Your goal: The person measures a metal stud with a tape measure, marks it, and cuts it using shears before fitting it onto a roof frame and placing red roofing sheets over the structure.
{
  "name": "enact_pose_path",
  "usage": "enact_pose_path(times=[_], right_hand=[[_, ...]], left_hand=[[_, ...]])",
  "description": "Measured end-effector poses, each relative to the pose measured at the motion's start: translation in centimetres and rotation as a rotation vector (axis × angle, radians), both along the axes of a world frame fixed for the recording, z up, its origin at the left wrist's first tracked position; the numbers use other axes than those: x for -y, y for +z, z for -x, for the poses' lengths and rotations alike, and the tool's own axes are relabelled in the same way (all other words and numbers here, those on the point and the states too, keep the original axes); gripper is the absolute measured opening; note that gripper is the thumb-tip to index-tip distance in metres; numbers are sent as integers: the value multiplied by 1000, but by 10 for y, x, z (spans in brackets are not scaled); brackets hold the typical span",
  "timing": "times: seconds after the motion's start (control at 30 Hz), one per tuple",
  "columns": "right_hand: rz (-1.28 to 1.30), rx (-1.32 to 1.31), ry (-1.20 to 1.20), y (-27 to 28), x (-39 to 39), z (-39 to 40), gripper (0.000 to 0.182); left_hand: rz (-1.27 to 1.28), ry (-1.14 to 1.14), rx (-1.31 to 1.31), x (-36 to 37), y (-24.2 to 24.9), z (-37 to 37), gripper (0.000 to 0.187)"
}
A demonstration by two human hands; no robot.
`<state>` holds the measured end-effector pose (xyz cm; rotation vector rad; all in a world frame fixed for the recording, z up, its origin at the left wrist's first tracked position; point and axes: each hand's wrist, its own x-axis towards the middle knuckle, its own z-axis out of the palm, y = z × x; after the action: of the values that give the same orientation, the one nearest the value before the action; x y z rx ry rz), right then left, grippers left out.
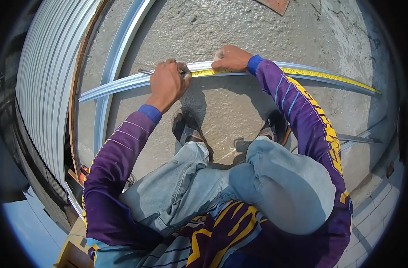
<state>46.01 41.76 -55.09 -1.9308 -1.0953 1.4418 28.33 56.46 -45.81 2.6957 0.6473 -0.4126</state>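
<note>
A long silvery metal channel lies crosswise in front of me, with a yellow measuring tape stretched along its right part. My left hand is closed at the channel, around something I cannot make out; a thin dark pointed piece sticks out to its left. To the right, my right hand pinches the tape against the channel, fingers bent over the far edge. Between the two hands the yellow tape shows on the metal.
Another metal channel passes under the first at the left. Corrugated sheets stand farther left beside a brown edge strip. My shoes are on the rough concrete below the channel. A reddish flat piece lies at the top.
</note>
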Motion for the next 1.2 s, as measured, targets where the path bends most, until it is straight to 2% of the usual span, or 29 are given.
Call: enact_pose_path(times=[0.13, 0.23, 0.3, 0.33, 0.37, 0.43, 0.5, 0.6, 0.63, 0.7, 0.73, 0.77, 0.83, 0.9, 0.93, 1.03, 1.1, 1.17, 1.2], right_hand=[[43, 99, -11, 5, -7, -3, 52], [1, 126, -14, 3, -5, -2, 48], [-3, 115, -16, 4, -2, -3, 48], [-12, 102, -16, 4, -1, -6, 49], [-10, 108, -18, 3, -1, -8, 49], [-19, 157, 7, 2, -2, -10, 53], [-46, 206, 18, 10, -2, -11, 53], [-88, 315, -19, 25, 9, -12, 53], [-113, 370, -54, 32, 16, -9, 54], [-129, 424, -65, 55, 28, -6, 53], [-153, 477, -56, 63, 34, -5, 53], [-148, 483, -65, 66, 39, -2, 53], [-335, 603, -103, 67, 49, 1, 51], [-346, 655, -114, 69, 57, 1, 49], [-378, 641, -114, 71, 61, 2, 48], [-357, 636, -141, 80, 76, 5, 46], [-305, 644, -156, 86, 91, 5, 44], [-560, 981, -239, 98, 105, 4, 48], [-551, 1034, -319, 111, 121, 4, 44]], left_hand=[[-15, -39, 52, 3, 4, 3, 20], [86, -27, 54, 27, 7, 20, 22], [153, -26, 37, 48, 5, 32, 27], [261, -23, -140, 54, 9, 27, 38], [263, -26, -134, 59, 1, 27, 38], [243, -142, -99, 70, -29, 34, 50], [221, -183, -64, 76, -34, 33, 55], [102, -483, 61, 77, -9, 16, 48], [109, -497, 60, 70, 1, 9, 48], [-94, -439, 469, 45, 11, -12, 44], [-90, -452, 475, 29, 5, -23, 44], [-44, -464, 432, 11, -4, -36, 43], [1, -480, 394, 3, -1, -54, 43], [295, -414, -184, 9, 21, -77, 56], [325, -476, 7, 12, 16, -77, 61], [407, -567, -115, 18, 11, -87, 58], [385, -582, -101, 29, 12, -88, 56], [370, -587, -88, 38, 11, -92, 54], [516, -461, -199, 40, 12, -94, 52]])
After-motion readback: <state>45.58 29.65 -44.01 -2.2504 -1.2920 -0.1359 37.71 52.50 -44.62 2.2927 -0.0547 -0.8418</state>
